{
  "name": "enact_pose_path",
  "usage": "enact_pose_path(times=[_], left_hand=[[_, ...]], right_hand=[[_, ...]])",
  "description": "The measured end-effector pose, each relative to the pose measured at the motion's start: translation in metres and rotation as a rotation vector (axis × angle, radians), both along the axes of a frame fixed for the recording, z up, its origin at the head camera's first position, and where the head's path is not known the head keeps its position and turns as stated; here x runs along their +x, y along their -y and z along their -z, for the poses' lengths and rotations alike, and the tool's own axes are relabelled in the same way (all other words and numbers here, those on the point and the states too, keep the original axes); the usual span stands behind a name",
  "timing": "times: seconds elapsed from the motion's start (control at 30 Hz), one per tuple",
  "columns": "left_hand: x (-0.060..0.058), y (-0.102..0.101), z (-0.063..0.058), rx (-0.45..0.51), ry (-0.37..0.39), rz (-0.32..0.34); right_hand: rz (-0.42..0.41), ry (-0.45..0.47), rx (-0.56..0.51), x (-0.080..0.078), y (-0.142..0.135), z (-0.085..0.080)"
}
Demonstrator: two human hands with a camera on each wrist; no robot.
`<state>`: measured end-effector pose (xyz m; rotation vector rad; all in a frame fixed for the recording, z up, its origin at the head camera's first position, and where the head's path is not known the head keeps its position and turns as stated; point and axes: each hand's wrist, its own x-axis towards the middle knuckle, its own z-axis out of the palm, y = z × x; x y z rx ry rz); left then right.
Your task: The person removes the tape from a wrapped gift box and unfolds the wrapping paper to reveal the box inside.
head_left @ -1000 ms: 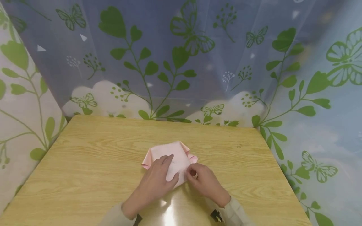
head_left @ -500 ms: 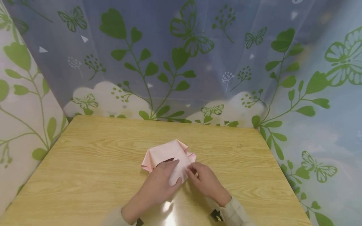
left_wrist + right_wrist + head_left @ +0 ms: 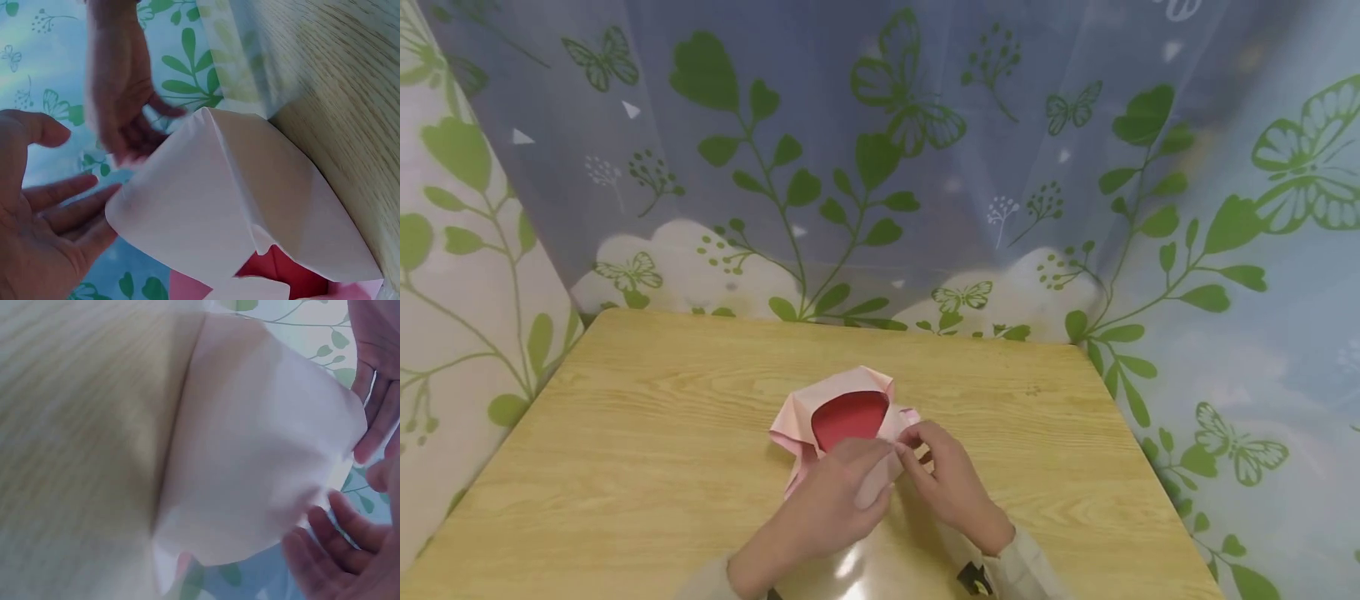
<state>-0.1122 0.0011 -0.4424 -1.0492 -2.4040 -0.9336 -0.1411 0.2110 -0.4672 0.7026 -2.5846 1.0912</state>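
So, bottom centre of the head view, our left hand, loosely spread, touches the pink paper; we can't tell whether our right hand pinches it.

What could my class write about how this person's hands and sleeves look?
The left hand and right hand are bare, with no gloves visible. The right sleeve is pale cream and long; the left sleeve, partly cut off, looks similar. A small black item with a yellowish mark shows at the right wrist.
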Motion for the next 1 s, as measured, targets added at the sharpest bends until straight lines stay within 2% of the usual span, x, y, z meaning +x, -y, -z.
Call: enact_pose_path(times=[0.13, 0.23, 0.33, 0.43, 0.5, 0.6, 0.67, 0.73, 0.8, 0.87, 1.0], left_hand=[[-0.001, 0.0, 0.002, -0.058, -0.027, 0.106], [0.0, 0.0, 0.002, -0.1, -0.02, 0.149], [-0.001, 0.001, 0.002, -0.108, 0.018, 0.18], [-0.004, 0.003, 0.004, -0.085, 0.047, 0.175], [-0.009, 0.007, 0.005, -0.047, 0.08, 0.129], [-0.019, 0.012, 0.008, -0.049, 0.116, -0.019], [-0.026, 0.015, 0.012, -0.114, 0.167, -0.131], [-0.032, 0.016, 0.016, -0.226, 0.22, -0.205], [-0.037, 0.015, 0.02, -0.332, 0.257, -0.235], [-0.04, 0.013, 0.022, -0.392, 0.252, -0.239], [-0.044, 0.008, 0.025, -0.427, 0.204, -0.238]], right_hand=[[-0.097, -0.139, -0.035, -0.002, -0.001, -0.008], [-0.202, -0.162, -0.003, -0.002, -0.005, -0.015], [-0.287, -0.087, 0.038, -0.002, -0.01, -0.021], [-0.298, 0.06, 0.149, 0.001, -0.015, -0.025], [-0.297, 0.165, 0.251, 0.004, -0.019, -0.025], [-0.296, 0.275, 0.412, 0.011, -0.026, -0.022], [-0.326, 0.295, 0.457, 0.014, -0.029, -0.018], [-0.361, 0.288, 0.497, 0.016, -0.032, -0.013], [-0.376, 0.28, 0.548, 0.018, -0.035, -0.008], [-0.378, 0.289, 0.594, 0.019, -0.037, -0.003], [-0.346, 0.352, 0.619, 0.021, -0.041, 0.006]])
